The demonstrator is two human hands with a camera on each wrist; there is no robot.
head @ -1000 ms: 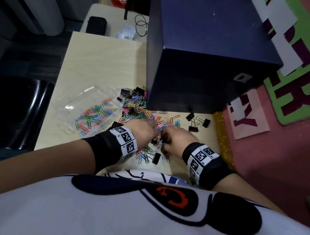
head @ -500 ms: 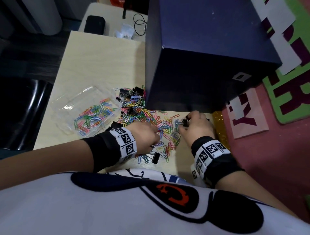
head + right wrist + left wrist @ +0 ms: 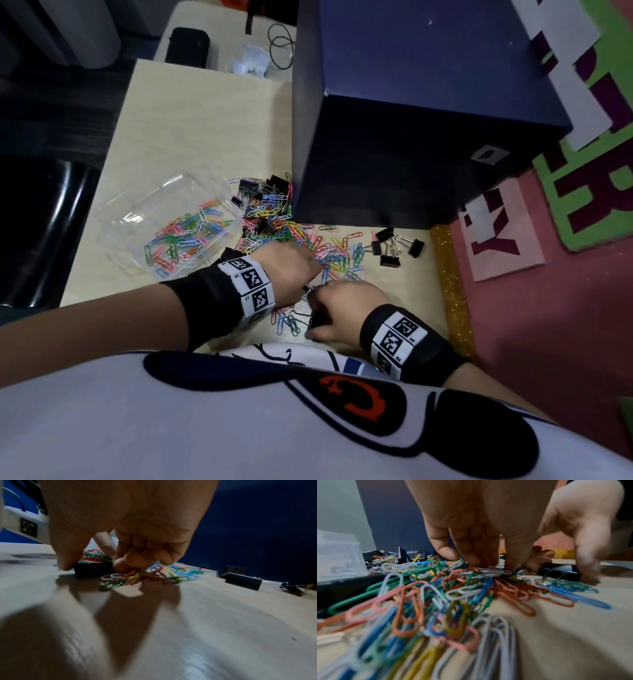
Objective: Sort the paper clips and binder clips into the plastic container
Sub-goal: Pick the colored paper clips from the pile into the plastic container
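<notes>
Near the table's (image 3: 191,137) front edge, the right hand (image 3: 342,310) pinches a black binder clip (image 3: 94,570) between thumb and curled fingers, flat on the wood. Beside it, the left hand (image 3: 291,270) presses straight fingertips (image 3: 471,559) onto the coloured paper clips (image 3: 453,588). More binder clips (image 3: 394,248) lie toward the right edge. At the left edge, the clear plastic container (image 3: 113,219) holds paper clips. Square black-and-white code tags mark both wristbands; no words are readable.

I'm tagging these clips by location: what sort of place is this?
Probably a classroom or craft room: a light wooden desk, foam cut-out letters on a pink mat, and gold glitter trim.
</notes>
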